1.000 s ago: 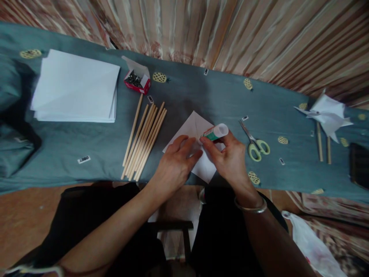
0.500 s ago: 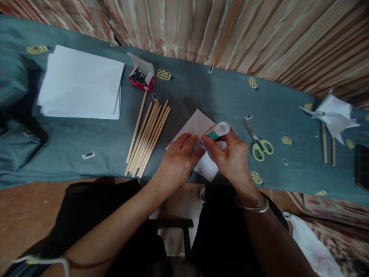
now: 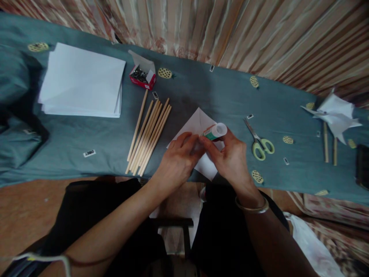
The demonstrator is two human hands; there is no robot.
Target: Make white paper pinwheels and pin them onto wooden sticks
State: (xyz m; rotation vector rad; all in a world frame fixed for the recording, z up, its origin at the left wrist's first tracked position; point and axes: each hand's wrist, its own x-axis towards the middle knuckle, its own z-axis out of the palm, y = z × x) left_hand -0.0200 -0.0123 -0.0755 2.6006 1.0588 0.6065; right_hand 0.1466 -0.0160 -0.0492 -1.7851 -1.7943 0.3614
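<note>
Head view: the right hand (image 3: 230, 159) grips a glue stick (image 3: 215, 132), its lower end down on the square white paper (image 3: 198, 123) lying on the teal-covered bench (image 3: 201, 88). The left hand (image 3: 177, 161) lies flat on that paper, fingers spread narrow, just beside the stick. Left of the paper lie wooden sticks (image 3: 148, 134); right of it, green-handled scissors (image 3: 259, 142).

Glue stick (image 3: 215, 132) tip hidden behind hands; paper square (image 3: 198, 125) mostly covered; dark object (image 3: 363, 165) cut off at right edge
</note>
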